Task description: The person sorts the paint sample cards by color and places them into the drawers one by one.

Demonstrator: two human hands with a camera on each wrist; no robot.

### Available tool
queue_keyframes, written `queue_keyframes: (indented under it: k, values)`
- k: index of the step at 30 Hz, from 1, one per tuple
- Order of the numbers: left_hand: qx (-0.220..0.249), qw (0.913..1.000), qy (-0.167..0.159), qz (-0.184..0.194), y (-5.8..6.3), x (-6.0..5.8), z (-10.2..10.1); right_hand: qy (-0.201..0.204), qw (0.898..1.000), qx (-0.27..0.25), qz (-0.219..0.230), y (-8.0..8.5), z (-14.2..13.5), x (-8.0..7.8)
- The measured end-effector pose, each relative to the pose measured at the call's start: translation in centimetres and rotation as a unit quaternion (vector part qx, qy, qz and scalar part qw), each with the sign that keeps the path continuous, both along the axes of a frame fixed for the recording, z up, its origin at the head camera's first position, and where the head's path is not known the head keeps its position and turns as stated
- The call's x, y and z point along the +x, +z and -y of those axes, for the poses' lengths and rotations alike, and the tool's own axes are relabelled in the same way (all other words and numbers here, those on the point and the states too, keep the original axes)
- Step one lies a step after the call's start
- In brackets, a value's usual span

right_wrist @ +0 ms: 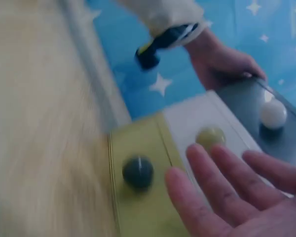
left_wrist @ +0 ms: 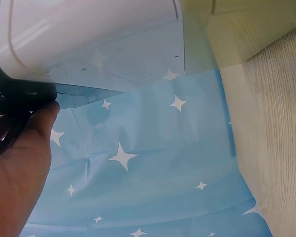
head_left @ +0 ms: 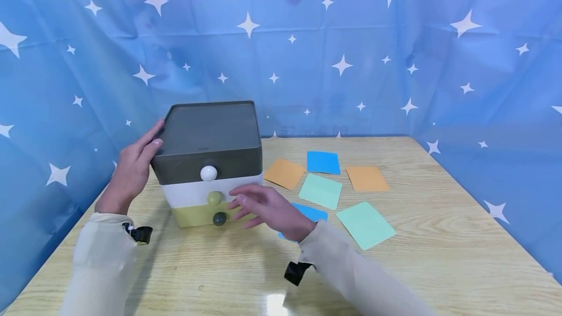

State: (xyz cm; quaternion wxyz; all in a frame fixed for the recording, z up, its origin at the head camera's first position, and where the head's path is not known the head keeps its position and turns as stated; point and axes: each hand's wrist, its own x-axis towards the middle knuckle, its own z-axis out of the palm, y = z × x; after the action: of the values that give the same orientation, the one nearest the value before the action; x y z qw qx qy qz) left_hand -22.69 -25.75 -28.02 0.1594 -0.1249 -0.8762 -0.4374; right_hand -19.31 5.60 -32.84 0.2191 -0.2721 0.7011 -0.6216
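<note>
A small three-tier drawer box stands on the table's left side, with a dark grey top tier [head_left: 237,160], a white middle tier [head_left: 186,194] and an olive-yellow bottom tier [head_left: 193,216]. Each front carries a round knob: white [head_left: 208,173] on top, olive [head_left: 214,198] in the middle, dark [head_left: 219,218] below. My left hand [head_left: 135,165] presses against the top tier's left side, thumb and fingers along its upper edge. In front of the box's right half, my right hand [head_left: 268,208] hovers with extended fingers; the right wrist view shows its fingertips [right_wrist: 195,153] close to the olive knob [right_wrist: 210,137].
Square paper sheets lie right of the box: orange [head_left: 368,178], blue [head_left: 323,162] and green [head_left: 366,226] among them. A blue sheet [head_left: 311,212] is partly behind my right hand. A blue star-patterned curtain [head_left: 307,52] hangs around the wooden table [head_left: 461,257].
</note>
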Motion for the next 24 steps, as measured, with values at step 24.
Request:
queue_keyframes:
  k: [24]
  values:
    - [0.029,0.9994,-0.017,0.01,-0.1,0.2,-0.1,-0.158,0.981,-0.1,0.051,1.5,7.5,-0.5]
